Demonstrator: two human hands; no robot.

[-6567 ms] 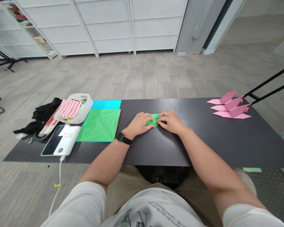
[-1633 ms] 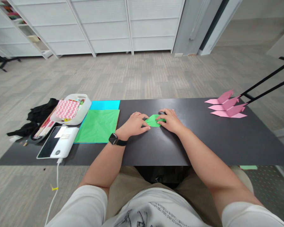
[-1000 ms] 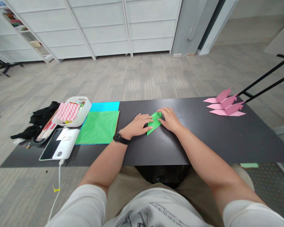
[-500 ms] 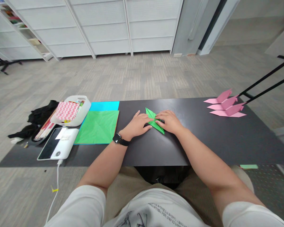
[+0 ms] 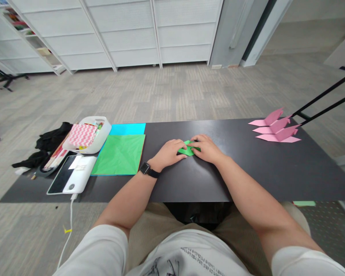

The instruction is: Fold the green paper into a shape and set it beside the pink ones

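Work surface: black rectangular tabletop (image 5: 247, 172), seen from the head camera.
Work piece: small folded green paper piece (image 5: 187, 149), flat on the tabletop near its middle, between the two hands and partly covered by their fingers.
Left hand (image 5: 169, 153): palm down, fingers spread flat, fingertips pressing the 9 o'clock end of the green piece; not closed around it. A black wristwatch (image 5: 145, 168) sits on this wrist.
Right hand (image 5: 207, 148): palm down, fingers extended, tips resting on the 3 o'clock end of the green piece; pressing, not gripping.
Paper stock: flat green square paper sheet (image 5: 119, 155) at 9 o'clock of the left hand, near it but apart; a bright blue paper sheet (image 5: 128, 128) shows from under its far edge.
Container: white oval plastic basket (image 5: 99, 142) beyond the sheets, toward 10 o'clock, holding red-and-white zigzag patterned paper (image 5: 82, 135).
Device: white rectangular device with a dark screen (image 5: 71, 174) at the tabletop's 9 o'clock end, white cable hanging from its near edge.
Finished items: three pink folded paper shapes (image 5: 276, 128), well apart at 2 o'clock of the right hand, by the far corner.
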